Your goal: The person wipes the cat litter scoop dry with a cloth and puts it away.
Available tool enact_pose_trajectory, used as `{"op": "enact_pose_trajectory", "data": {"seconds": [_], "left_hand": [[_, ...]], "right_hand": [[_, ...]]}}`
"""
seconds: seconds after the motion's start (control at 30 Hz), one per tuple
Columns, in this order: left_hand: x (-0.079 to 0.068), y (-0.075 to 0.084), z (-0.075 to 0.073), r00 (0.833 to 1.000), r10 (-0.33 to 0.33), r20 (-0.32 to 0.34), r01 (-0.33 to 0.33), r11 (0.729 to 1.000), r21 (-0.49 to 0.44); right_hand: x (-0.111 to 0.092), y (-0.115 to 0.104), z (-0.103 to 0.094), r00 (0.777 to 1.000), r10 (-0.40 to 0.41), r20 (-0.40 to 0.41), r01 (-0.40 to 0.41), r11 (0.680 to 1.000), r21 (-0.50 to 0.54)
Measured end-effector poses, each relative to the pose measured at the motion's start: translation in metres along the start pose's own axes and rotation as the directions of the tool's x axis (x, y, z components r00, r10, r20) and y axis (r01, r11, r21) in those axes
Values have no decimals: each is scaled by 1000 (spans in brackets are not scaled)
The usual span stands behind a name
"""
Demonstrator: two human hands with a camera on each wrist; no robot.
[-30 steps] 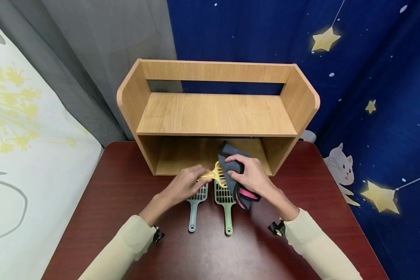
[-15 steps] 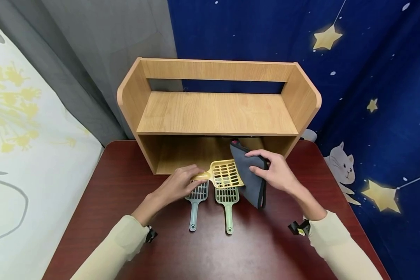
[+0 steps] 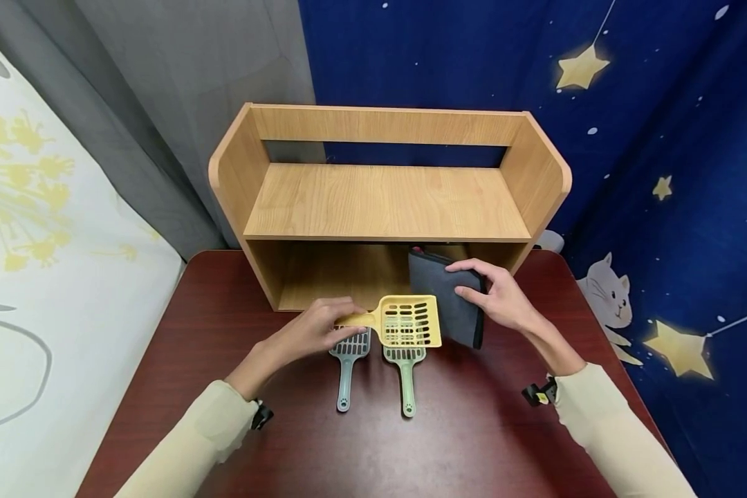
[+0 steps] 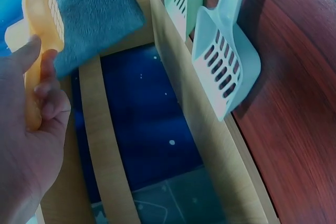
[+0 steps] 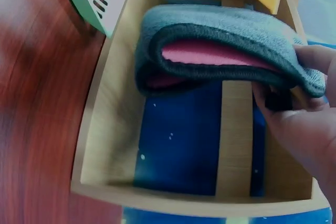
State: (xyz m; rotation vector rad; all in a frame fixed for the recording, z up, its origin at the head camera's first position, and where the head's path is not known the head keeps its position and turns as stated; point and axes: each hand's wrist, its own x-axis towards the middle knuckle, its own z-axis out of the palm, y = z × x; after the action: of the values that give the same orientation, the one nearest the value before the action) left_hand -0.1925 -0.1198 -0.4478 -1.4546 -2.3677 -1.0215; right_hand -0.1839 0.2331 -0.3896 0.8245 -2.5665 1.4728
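Note:
My left hand point(image 3: 314, 326) grips the handle of a yellow litter scoop point(image 3: 407, 321), its slotted head pointing right. In the right hand point(image 3: 498, 294) is a folded grey cloth point(image 3: 446, 297) with black edging, pinched at its right side; the right wrist view shows a pink inner face in the fold point(image 5: 215, 56). The scoop's head is close to the cloth's left side; whether they touch I cannot tell. Below the yellow scoop a blue litter scoop point(image 3: 345, 373) and a green litter scoop point(image 3: 406, 380) lie on the table, their heads partly hidden.
A two-tier wooden shelf point(image 3: 386, 204) stands at the back of the dark red table point(image 3: 373, 456). Its lower compartment opens right behind the hands. Grey and starry blue curtains point(image 3: 436, 55) hang behind it, and a white patterned cloth point(image 3: 68, 277) is at the left.
The cloth has come off the yellow scoop and moved right with the right hand. The scoop's head, covered before, now shows whole and has tilted toward the camera.

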Motion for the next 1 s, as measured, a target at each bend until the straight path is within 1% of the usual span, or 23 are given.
{"op": "enact_pose_trajectory", "data": {"seconds": [0.13, 0.23, 0.3, 0.37, 0.43, 0.5, 0.57, 0.63, 0.73, 0.87, 1.0], "left_hand": [[4, 3, 1, 1000, 18, 18, -18, 1000, -15], [7, 5, 2, 999, 14, 36, -13, 999, -32], [9, 7, 3, 999, 6, 52, -3, 999, -48], [11, 8, 4, 998, -3, 66, 8, 998, -63], [12, 9, 6, 997, -13, 77, 18, 998, -66], [12, 10, 6, 997, -20, 79, 25, 998, -57], [10, 10, 7, 997, -27, 75, 30, 999, -45], [9, 10, 7, 997, -27, 70, 30, 999, -31], [5, 8, 6, 998, -21, 52, 21, 1000, -14], [-1, 6, 2, 1000, -1, 23, 1, 1000, 11], [-6, 5, -2, 1000, 8, 10, -9, 999, 34]], "right_hand": [[10, 10, 8, 997, 36, 64, -43, 993, 112], [20, 21, 16, 990, 56, 127, -84, 970, 229], [27, 26, 22, 984, 40, 172, -88, 956, 281], [33, 26, 27, 975, 15, 223, -91, 939, 333], [39, 25, 33, 965, -11, 261, -85, 931, 355], [43, 25, 37, 958, -26, 286, -80, 931, 355], [46, 25, 41, 953, -23, 302, -90, 931, 354], [45, 24, 41, 954, -19, 300, -84, 942, 326], [41, 24, 37, 955, 5, 297, -99, 948, 303], [31, 23, 25, 965, 43, 260, -104, 969, 222], [20, 8, 10, 977, 66, 202, -92, 988, 122]]}}
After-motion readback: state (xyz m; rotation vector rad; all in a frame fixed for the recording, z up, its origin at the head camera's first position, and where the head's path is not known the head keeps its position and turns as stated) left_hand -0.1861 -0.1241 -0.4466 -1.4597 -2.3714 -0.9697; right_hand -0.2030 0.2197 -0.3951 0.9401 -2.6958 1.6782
